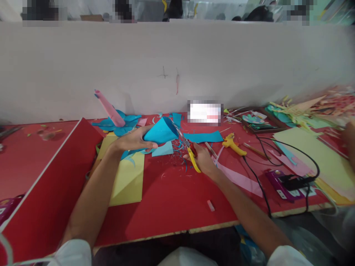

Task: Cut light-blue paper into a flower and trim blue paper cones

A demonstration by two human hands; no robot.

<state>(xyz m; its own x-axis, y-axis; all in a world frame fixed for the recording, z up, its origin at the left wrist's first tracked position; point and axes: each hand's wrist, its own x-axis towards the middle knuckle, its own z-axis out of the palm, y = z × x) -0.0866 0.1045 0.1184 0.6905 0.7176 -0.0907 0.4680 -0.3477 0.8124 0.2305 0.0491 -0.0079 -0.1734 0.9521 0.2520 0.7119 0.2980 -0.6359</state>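
Observation:
My left hand grips a blue paper cone by its narrow end, the wide mouth facing right. In my right hand is a pair of scissors with yellow and red handles. Their blades reach the cone's rim; whether they are cutting into it I cannot tell. Thin blue paper trimmings lie scattered below the cone. A light blue paper piece lies under my left hand, over yellow sheets. Behind the scissors lies a blue paper strip.
A pink paper tube on blue petals stands at the back left, beside a red divider. On the right are a yellow glue gun, its black cord, a purple power strip and paper sheets. Another person's hand shows at the far right.

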